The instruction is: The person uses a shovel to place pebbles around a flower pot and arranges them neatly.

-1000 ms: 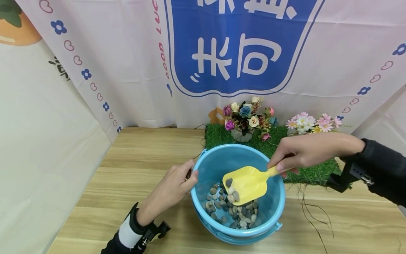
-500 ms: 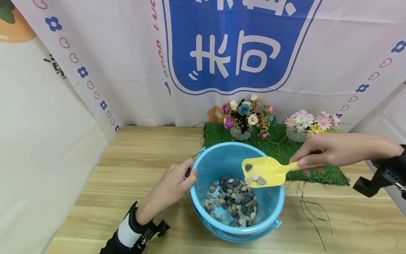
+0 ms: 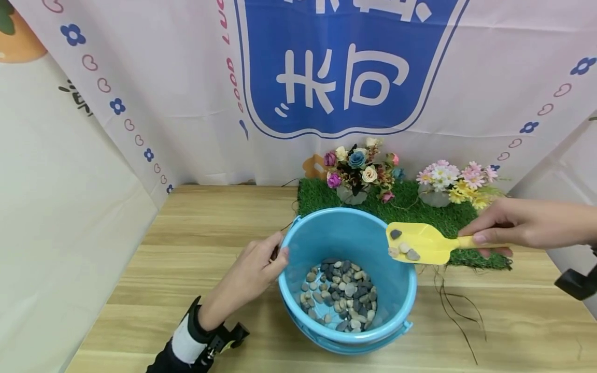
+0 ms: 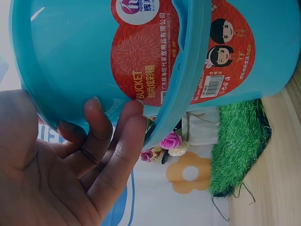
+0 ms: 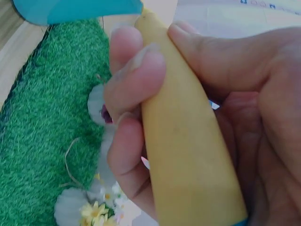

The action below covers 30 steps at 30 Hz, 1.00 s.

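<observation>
My right hand [image 3: 517, 224] grips the handle of a yellow scoop [image 3: 431, 244], held level over the right part of the bucket's rim. A few pebbles [image 3: 403, 247], one dark and the others pale, lie in its blade. Seen from the right wrist, curled fingers and thumb wrap the yellow handle [image 5: 181, 141]. A light blue bucket [image 3: 408, 295] stands on the table with many grey and tan pebbles [image 3: 350, 295] on its bottom. My left hand [image 3: 254, 269] holds the bucket's left rim; in the left wrist view its fingers [image 4: 120, 155] lie along the labelled outer wall.
Behind the bucket lies a green turf mat [image 3: 410, 207] bearing two pots of artificial flowers, one mixed [image 3: 361, 166] and one pink, white and yellow [image 3: 454, 178]. Loose dark strands [image 3: 454, 305] trail over the wooden table [image 3: 200, 233]. A printed cloth [image 3: 196, 77] hangs at the back.
My right hand has carried the scoop and its pebbles up and to the right, from inside the bucket to over its right rim. The left hand has kept its hold.
</observation>
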Motion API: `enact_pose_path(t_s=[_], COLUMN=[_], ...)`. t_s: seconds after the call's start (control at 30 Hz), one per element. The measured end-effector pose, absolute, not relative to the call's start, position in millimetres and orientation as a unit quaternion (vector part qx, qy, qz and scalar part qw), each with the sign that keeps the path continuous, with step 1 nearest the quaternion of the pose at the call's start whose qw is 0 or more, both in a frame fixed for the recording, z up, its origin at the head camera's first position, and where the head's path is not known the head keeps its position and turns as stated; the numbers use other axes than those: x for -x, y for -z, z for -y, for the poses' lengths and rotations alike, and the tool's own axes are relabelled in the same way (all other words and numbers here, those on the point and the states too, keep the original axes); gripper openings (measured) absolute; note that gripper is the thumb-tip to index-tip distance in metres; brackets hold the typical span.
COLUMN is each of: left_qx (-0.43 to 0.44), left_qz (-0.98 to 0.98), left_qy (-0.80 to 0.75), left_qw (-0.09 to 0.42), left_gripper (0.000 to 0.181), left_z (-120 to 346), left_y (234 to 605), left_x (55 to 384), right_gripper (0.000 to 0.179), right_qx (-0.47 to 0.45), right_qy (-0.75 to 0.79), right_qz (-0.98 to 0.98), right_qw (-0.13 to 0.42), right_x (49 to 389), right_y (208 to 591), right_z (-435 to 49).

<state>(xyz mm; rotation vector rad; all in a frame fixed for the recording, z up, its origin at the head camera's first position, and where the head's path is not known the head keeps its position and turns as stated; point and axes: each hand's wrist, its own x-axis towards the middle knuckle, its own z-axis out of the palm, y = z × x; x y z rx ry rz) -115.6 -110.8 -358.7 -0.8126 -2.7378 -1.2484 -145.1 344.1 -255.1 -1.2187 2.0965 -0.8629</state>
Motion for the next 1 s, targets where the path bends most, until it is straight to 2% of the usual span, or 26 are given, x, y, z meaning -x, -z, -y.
enact_pose_path(t_s=[0.23, 0.67, 0.87, 1.0], left_qx=[0.259, 0.255, 0.253, 0.252], left_qz=[0.879, 0.879, 0.88, 0.88], left_qy=[0.4, 0.402, 0.403, 0.403], left_qw=[0.012, 0.013, 0.015, 0.011], left_gripper=[0.009, 0.009, 0.009, 0.009], left_z=[111.2, 111.2, 110.9, 110.3], left_y=[357.9, 357.5, 358.1, 358.2], left_x=[115.8, 116.3, 116.3, 116.2], right_gripper=[0.04, 0.039, 0.031, 0.026], right_qx=[0.44, 0.383, 0.321, 0.268], right_qy=[0.324, 0.364, 0.35, 0.345], right_qz=[-0.799, -0.824, -0.868, -0.889], right_qw=[0.251, 0.206, 0.144, 0.136], right_x=[139.3, 124.0, 112.7, 108.5], right_y=[268.5, 322.7, 348.5, 363.8], right_z=[-383.2, -451.7, -472.3, -485.6])
